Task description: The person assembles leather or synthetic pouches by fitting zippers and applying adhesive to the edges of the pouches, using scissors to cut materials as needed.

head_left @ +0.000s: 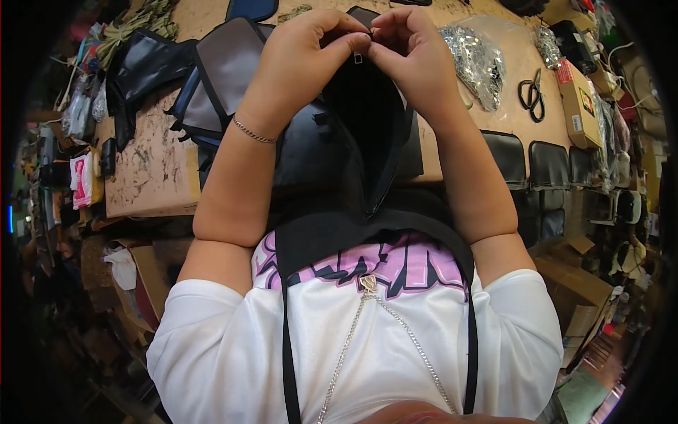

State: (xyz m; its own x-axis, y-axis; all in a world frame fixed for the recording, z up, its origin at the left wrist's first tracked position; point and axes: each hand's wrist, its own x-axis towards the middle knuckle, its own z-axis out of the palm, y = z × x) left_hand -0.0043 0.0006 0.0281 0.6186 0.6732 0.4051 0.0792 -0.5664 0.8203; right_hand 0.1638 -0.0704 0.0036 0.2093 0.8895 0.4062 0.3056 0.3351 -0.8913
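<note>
A black bag (293, 155) lies at the table's near edge, its long zipped opening spread apart and pointing toward me. At the far end of that opening, my left hand (311, 53) is closed in a pinch on the bag's zipper. My right hand (411, 53) pinches the same spot from the other side, fingertips almost touching those of the left. Just below the fingertips hangs a small metal zipper pull (358, 59). What exactly lies between the fingers is mostly hidden. Grey panels with black edging (229, 63) are stacked beside my left forearm.
On the right are a plastic bag of metal parts (477, 63), black-handled scissors (532, 95) and a cardboard box (579, 104). Black edged pieces (547, 164) line the table's (152, 173) right front edge. Black sheet material (150, 67) lies at the left.
</note>
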